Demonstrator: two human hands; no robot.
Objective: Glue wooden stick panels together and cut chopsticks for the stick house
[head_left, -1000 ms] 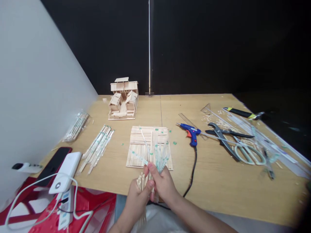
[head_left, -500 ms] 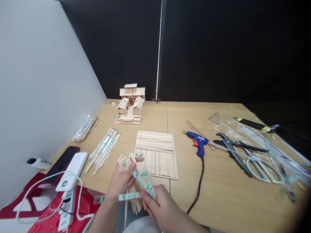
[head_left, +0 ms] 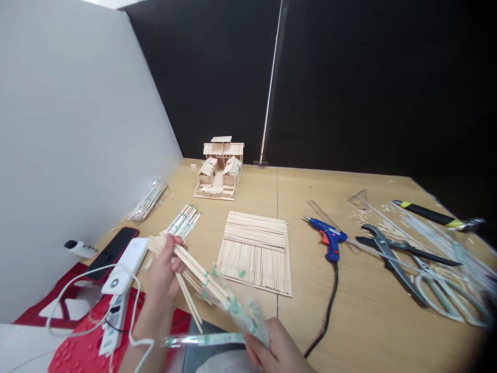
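Note:
My left hand [head_left: 166, 269] is closed around a bundle of bare wooden chopsticks [head_left: 188, 305], which slant down to the right. Clear plastic wrappers with green print [head_left: 243, 313] cover the lower ends of some sticks. Low and to the right, my right hand [head_left: 274, 344] pinches those wrappers. One narrow wrapper [head_left: 205, 339] stretches leftward from its fingers. Beyond my hands lies a flat panel of sticks [head_left: 254, 254], laid crosswise at its far part and lengthwise at its near part. More wrapped chopsticks [head_left: 184, 220] lie behind my left hand.
A wooden model house [head_left: 220, 171] stands at the back. A blue glue gun [head_left: 328, 238] lies right of the panel, its cord running forward. Farther right are pliers [head_left: 392, 264], scissors [head_left: 446, 295] and wood scraps. Leftward sit a phone [head_left: 112, 251], white power bank [head_left: 126, 264] and cables.
My left hand has moved left and up with the chopsticks, away from my right hand. The sticks have slid partly out of the wrappers. The view has shifted left.

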